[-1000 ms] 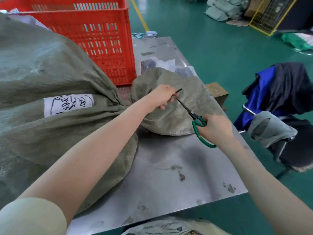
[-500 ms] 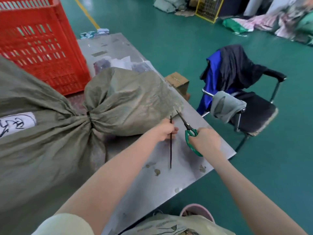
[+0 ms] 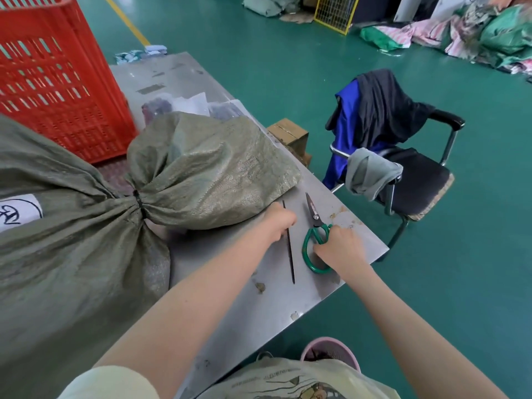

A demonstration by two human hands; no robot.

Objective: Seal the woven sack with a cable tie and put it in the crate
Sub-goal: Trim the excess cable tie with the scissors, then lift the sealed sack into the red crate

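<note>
Our left hand (image 3: 277, 223) pinches a cut black strip (image 3: 288, 249); our right hand (image 3: 339, 249) grips green scissors (image 3: 315, 234) lying on the steel table (image 3: 259, 306) at lower centre. Green floor surrounds it, with a chair (image 3: 414, 180) at right. The sack (image 3: 86, 240), grey-green, fills the left, its neck cinched by a black tie (image 3: 138, 201). Its white label (image 3: 17, 211) is unreadable. The red crate (image 3: 54, 82) stands upper left.
</note>
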